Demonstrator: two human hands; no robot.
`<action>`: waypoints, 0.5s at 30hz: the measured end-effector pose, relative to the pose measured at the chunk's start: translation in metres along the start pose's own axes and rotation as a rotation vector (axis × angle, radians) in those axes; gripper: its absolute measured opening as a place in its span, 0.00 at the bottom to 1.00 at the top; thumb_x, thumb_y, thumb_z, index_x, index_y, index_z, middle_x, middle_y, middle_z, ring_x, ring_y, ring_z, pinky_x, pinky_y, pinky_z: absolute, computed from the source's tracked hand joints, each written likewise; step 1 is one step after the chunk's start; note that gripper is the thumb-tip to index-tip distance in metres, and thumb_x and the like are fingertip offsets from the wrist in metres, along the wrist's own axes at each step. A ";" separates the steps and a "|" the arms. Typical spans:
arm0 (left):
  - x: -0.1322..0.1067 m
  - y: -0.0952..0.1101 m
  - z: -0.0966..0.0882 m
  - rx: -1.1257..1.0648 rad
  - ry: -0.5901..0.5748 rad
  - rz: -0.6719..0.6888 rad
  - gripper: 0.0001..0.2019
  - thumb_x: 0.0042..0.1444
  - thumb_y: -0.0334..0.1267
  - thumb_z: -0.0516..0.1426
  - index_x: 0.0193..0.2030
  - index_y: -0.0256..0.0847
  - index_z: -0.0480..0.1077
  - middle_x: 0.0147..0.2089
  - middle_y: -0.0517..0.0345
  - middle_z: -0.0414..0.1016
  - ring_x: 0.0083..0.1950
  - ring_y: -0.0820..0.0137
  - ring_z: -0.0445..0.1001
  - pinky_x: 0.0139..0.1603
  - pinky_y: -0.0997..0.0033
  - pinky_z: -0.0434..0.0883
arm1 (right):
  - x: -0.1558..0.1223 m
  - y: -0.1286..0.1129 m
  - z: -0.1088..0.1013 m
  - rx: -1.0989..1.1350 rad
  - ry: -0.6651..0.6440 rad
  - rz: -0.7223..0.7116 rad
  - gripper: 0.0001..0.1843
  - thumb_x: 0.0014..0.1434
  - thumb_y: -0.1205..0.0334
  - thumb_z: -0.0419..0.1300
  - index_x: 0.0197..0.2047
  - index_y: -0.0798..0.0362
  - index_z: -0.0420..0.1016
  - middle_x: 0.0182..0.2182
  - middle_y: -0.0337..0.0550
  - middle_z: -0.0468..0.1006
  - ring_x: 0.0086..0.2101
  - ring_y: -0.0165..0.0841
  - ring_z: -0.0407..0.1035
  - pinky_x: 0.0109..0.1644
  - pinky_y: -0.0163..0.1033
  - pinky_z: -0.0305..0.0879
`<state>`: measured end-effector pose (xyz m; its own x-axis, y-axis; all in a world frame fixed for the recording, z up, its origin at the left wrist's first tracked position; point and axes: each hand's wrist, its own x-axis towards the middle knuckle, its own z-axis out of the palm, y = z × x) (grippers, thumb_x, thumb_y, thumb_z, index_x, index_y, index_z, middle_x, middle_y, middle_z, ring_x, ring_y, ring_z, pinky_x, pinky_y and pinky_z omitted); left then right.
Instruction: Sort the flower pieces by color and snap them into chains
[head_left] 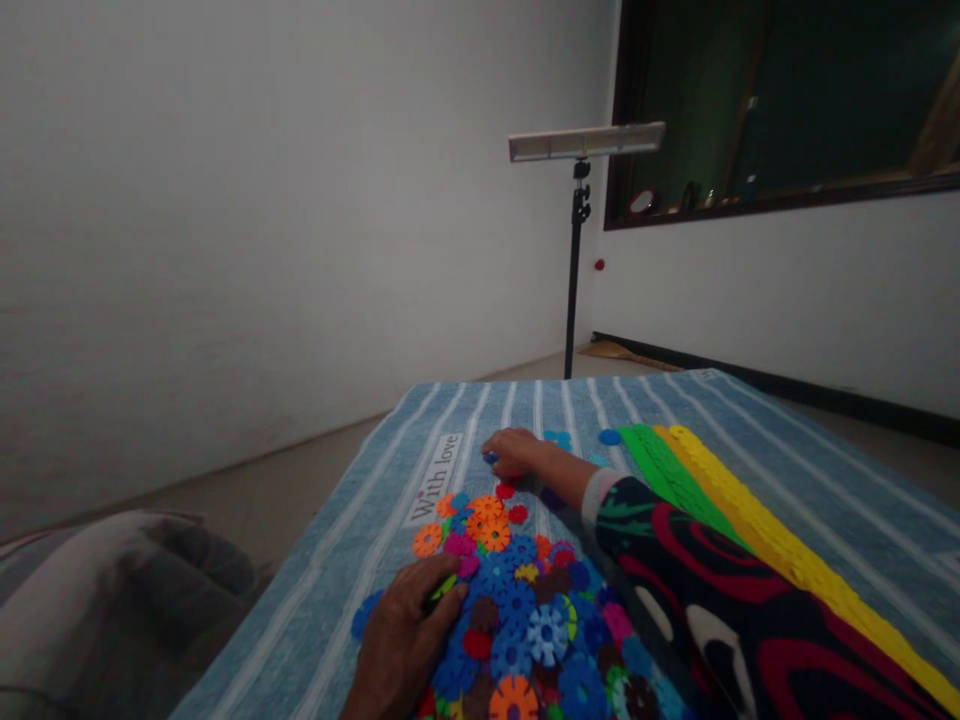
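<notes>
My left hand (409, 625) rests at the near left edge of a pile of notched plastic snowflake discs (547, 630) in many colours. A lime-green snowflake disc (444, 588) shows between its thumb and forefinger, which are closed about it. Farther forward, my right hand (514, 455) reaches beyond the pile, its fingers closed on a small dark blue snowflake disc (490, 457). Orange discs (487, 522) and a red disc (505, 491) lie just below that hand. To the right, discs are laid in long overlapping rows: green (675, 480), orange-yellow (720, 500) and yellow (780, 545).
A blue-and-white striped cloth (795, 450) covers the table. Past my right hand lie light blue discs (558, 438) and a blue disc (610, 437). A lamp on a black stand (574, 270) rises behind the table. Grey fabric (135, 610) is at the lower left.
</notes>
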<state>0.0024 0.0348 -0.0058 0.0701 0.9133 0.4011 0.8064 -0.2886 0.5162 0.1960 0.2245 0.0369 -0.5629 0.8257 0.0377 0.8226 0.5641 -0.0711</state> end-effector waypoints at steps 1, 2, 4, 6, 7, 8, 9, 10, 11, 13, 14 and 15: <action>0.000 0.000 0.000 0.000 -0.002 -0.001 0.17 0.54 0.52 0.56 0.40 0.47 0.83 0.44 0.54 0.85 0.46 0.58 0.83 0.48 0.60 0.80 | 0.004 -0.004 0.001 -0.005 -0.010 0.001 0.15 0.55 0.66 0.61 0.46 0.48 0.82 0.48 0.42 0.82 0.49 0.42 0.74 0.46 0.34 0.66; 0.000 0.000 0.000 0.000 -0.002 -0.003 0.17 0.54 0.51 0.56 0.40 0.47 0.83 0.44 0.54 0.85 0.46 0.59 0.83 0.49 0.60 0.80 | 0.007 -0.007 0.002 -0.012 -0.018 0.004 0.14 0.55 0.67 0.61 0.43 0.49 0.83 0.46 0.42 0.83 0.48 0.43 0.75 0.45 0.35 0.66; 0.000 -0.001 0.000 -0.002 0.003 -0.006 0.17 0.54 0.51 0.57 0.40 0.47 0.83 0.44 0.54 0.85 0.45 0.59 0.83 0.49 0.61 0.80 | 0.013 -0.009 0.004 -0.025 -0.033 0.011 0.12 0.53 0.69 0.61 0.40 0.51 0.82 0.43 0.43 0.84 0.46 0.42 0.75 0.43 0.36 0.67; 0.000 -0.001 0.000 -0.011 0.002 0.004 0.17 0.54 0.51 0.57 0.40 0.47 0.83 0.43 0.55 0.85 0.45 0.60 0.83 0.48 0.62 0.80 | 0.017 -0.008 0.008 -0.033 -0.041 0.014 0.12 0.51 0.72 0.61 0.38 0.52 0.82 0.41 0.43 0.84 0.44 0.42 0.75 0.42 0.35 0.67; 0.000 -0.002 0.000 -0.016 0.003 0.011 0.17 0.54 0.51 0.56 0.40 0.48 0.83 0.43 0.55 0.85 0.45 0.60 0.83 0.47 0.63 0.80 | 0.018 -0.008 0.009 -0.033 -0.038 0.012 0.12 0.51 0.72 0.61 0.38 0.53 0.82 0.41 0.43 0.84 0.44 0.41 0.75 0.42 0.35 0.67; 0.001 -0.002 0.000 -0.019 0.005 0.017 0.17 0.55 0.52 0.56 0.39 0.48 0.83 0.43 0.55 0.85 0.44 0.61 0.83 0.47 0.64 0.81 | 0.019 -0.008 0.010 -0.030 -0.027 0.007 0.12 0.51 0.72 0.61 0.38 0.53 0.82 0.41 0.43 0.84 0.44 0.41 0.75 0.43 0.35 0.67; 0.001 -0.002 0.000 -0.019 0.007 0.022 0.17 0.55 0.52 0.56 0.39 0.48 0.83 0.43 0.55 0.85 0.44 0.61 0.83 0.46 0.64 0.81 | 0.019 -0.007 0.011 -0.024 -0.009 0.001 0.13 0.52 0.72 0.60 0.40 0.53 0.82 0.43 0.44 0.83 0.46 0.40 0.75 0.45 0.35 0.67; 0.001 -0.002 0.000 -0.017 0.011 0.025 0.17 0.55 0.52 0.56 0.39 0.48 0.83 0.43 0.55 0.85 0.44 0.61 0.83 0.46 0.64 0.81 | 0.017 -0.005 0.011 -0.015 0.014 -0.004 0.14 0.54 0.71 0.60 0.42 0.52 0.81 0.46 0.44 0.83 0.47 0.40 0.74 0.47 0.36 0.67; 0.001 -0.002 0.000 -0.014 0.014 0.026 0.17 0.55 0.52 0.56 0.39 0.48 0.83 0.43 0.55 0.85 0.44 0.60 0.83 0.46 0.64 0.81 | 0.016 -0.001 0.009 -0.004 0.041 -0.006 0.16 0.55 0.70 0.59 0.45 0.51 0.81 0.49 0.44 0.82 0.49 0.39 0.73 0.50 0.36 0.66; 0.001 -0.002 0.001 -0.009 0.019 0.032 0.17 0.55 0.52 0.56 0.39 0.48 0.83 0.43 0.56 0.85 0.44 0.60 0.83 0.46 0.64 0.81 | 0.009 0.013 0.004 0.018 0.087 0.006 0.20 0.58 0.67 0.58 0.53 0.48 0.78 0.54 0.44 0.79 0.53 0.39 0.71 0.55 0.37 0.64; 0.001 -0.003 0.001 -0.010 0.022 0.037 0.17 0.55 0.53 0.56 0.39 0.48 0.83 0.43 0.56 0.85 0.45 0.60 0.83 0.46 0.64 0.81 | 0.004 0.024 0.000 0.027 0.105 0.022 0.22 0.58 0.66 0.58 0.56 0.46 0.76 0.56 0.44 0.77 0.55 0.38 0.70 0.57 0.37 0.63; 0.000 -0.003 0.002 -0.012 0.028 0.043 0.17 0.55 0.53 0.56 0.39 0.48 0.83 0.43 0.56 0.85 0.45 0.60 0.83 0.46 0.64 0.81 | -0.002 0.037 -0.004 0.033 0.114 0.047 0.25 0.58 0.66 0.59 0.58 0.45 0.74 0.57 0.44 0.76 0.56 0.38 0.69 0.58 0.37 0.62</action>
<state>0.0008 0.0367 -0.0087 0.0881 0.8917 0.4439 0.7961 -0.3309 0.5067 0.2280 0.2439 0.0379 -0.5097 0.8479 0.1462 0.8437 0.5258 -0.1084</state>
